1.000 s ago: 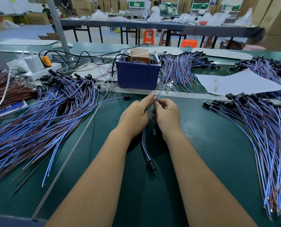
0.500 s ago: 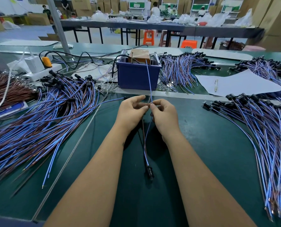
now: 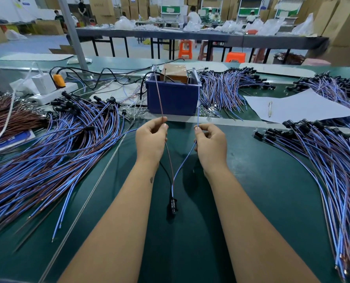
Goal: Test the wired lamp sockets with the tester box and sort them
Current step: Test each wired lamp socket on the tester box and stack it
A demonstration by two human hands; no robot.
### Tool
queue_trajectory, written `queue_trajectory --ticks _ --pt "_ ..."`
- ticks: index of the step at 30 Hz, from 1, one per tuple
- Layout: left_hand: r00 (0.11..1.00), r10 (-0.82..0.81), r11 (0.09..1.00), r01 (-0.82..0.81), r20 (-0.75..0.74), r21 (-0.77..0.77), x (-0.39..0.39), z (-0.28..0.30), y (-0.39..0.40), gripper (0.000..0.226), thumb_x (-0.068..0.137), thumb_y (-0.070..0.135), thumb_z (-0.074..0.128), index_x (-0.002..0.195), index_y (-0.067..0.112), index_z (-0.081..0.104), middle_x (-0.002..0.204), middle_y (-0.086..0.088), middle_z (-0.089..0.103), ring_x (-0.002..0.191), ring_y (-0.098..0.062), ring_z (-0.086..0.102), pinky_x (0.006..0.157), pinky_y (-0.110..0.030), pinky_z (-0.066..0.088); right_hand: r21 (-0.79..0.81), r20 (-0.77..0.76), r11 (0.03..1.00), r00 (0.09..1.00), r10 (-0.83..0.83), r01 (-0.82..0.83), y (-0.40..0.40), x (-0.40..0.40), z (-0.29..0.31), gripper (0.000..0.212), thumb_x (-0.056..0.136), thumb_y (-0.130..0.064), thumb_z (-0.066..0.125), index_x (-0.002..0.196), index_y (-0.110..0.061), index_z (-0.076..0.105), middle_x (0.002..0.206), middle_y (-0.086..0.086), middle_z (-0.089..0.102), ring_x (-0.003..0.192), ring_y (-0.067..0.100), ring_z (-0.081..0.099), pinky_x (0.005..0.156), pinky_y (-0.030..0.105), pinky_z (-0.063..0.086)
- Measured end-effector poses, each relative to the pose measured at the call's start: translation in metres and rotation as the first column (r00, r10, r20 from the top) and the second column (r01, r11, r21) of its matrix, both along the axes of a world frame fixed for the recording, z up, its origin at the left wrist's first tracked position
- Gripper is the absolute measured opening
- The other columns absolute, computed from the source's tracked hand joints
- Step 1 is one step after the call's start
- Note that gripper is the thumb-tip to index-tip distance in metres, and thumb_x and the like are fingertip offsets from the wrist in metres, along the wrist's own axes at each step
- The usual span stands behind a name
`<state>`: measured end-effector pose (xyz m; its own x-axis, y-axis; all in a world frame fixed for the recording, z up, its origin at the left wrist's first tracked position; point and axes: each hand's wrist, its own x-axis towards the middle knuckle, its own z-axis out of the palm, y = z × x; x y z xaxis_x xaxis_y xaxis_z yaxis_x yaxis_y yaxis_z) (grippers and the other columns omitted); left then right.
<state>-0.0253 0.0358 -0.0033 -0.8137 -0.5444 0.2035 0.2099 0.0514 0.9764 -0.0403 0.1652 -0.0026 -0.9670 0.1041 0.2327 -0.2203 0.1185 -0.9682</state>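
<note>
Hands are working just in front of the blue tester box [image 3: 173,97] on the green counter [image 3: 272,180]. The left hand [image 3: 150,139] is pinching the brown wire [image 3: 160,99], the right hand [image 3: 211,144] the blue wire [image 3: 198,107], both reaching up to the box. The black lamp socket [image 3: 173,205] is hanging below the hands, nearer the person.

Your white paper sheet [image 3: 296,107] has a pen [image 3: 269,108] lying on it; well left of it, a white power strip [image 3: 53,92] carries an orange plug [image 3: 59,80]; orange stools [image 3: 235,57] stand behind.
</note>
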Motion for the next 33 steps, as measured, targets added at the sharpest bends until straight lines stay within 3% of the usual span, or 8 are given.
queue_trajectory --ticks 8,18,21,24,29,33 --pt "0.999 -0.008 0.984 0.018 0.053 -0.178 -0.013 -0.004 -0.001 0.023 0.093 0.007 0.06 0.113 0.011 0.069 0.088 0.006 0.067 0.074 -0.004 0.058 0.081 -0.024 0.05 0.112 0.009 0.994 1.0 -0.009 0.008 -0.004 -0.013 -0.005 0.013 0.096 -0.02 0.058 0.085 -0.02 0.064 0.069 -0.004 0.058 0.065 0.015 0.052 0.064 0.028 0.044" --pt "0.998 0.019 0.988 -0.01 0.059 -0.153 -0.019 -0.006 -0.005 0.021 0.093 0.007 0.06 0.111 0.013 0.069 0.087 0.009 0.067 0.077 -0.007 0.06 0.084 -0.027 0.051 0.141 0.004 0.99 1.0 0.008 -0.008 -0.005 -0.015 -0.01 0.01 0.095 -0.025 0.058 0.091 -0.024 0.067 0.071 -0.006 0.059 0.065 0.013 0.053 0.064 0.031 0.046" --pt "0.998 0.02 0.991 -0.012 0.052 -0.134 -0.02 -0.006 -0.006 0.02 0.093 0.007 0.06 0.109 0.014 0.069 0.087 0.008 0.066 0.078 -0.007 0.06 0.086 -0.029 0.052 0.123 0.026 0.992 1.0 -0.013 0.01 -0.004 -0.015 -0.009 0.01 0.095 -0.024 0.058 0.091 -0.024 0.067 0.072 -0.005 0.06 0.068 0.018 0.057 0.073 0.041 0.056" --pt "0.999 0.012 0.995 -0.008 0.048 -0.099 -0.02 -0.007 -0.008 0.018 0.093 0.007 0.06 0.103 0.02 0.068 0.084 0.008 0.066 0.075 -0.005 0.059 0.084 -0.029 0.052 0.101 0.058 0.995 0.998 -0.034 0.028 -0.004 -0.015 -0.007 0.01 0.095 -0.023 0.058 0.088 -0.025 0.065 0.071 -0.005 0.059 0.075 0.029 0.064 0.077 0.048 0.056" --pt "0.998 0.005 0.999 -0.002 0.061 -0.05 -0.021 -0.007 -0.01 0.019 0.093 0.007 0.059 0.108 0.015 0.069 0.088 0.001 0.067 0.074 -0.008 0.057 0.079 -0.03 0.051 0.087 0.08 0.995 0.996 -0.049 0.042 -0.004 -0.014 -0.005 0.01 0.095 -0.023 0.058 0.088 -0.025 0.066 0.068 -0.007 0.056 0.078 0.034 0.066 0.076 0.05 0.056" --pt "0.998 0.01 1.0 -0.009 0.063 -0.02 -0.02 -0.007 -0.012 0.019 0.093 0.007 0.058 0.108 0.013 0.068 0.079 0.004 0.066 0.06 -0.001 0.056 0.063 -0.018 0.049 0.076 0.088 0.995 0.994 -0.063 0.057 -0.004 -0.013 -0.004 0.013 0.095 -0.024 0.058 0.084 -0.03 0.064 0.066 -0.008 0.056 0.077 0.034 0.066 0.075 0.049 0.057"
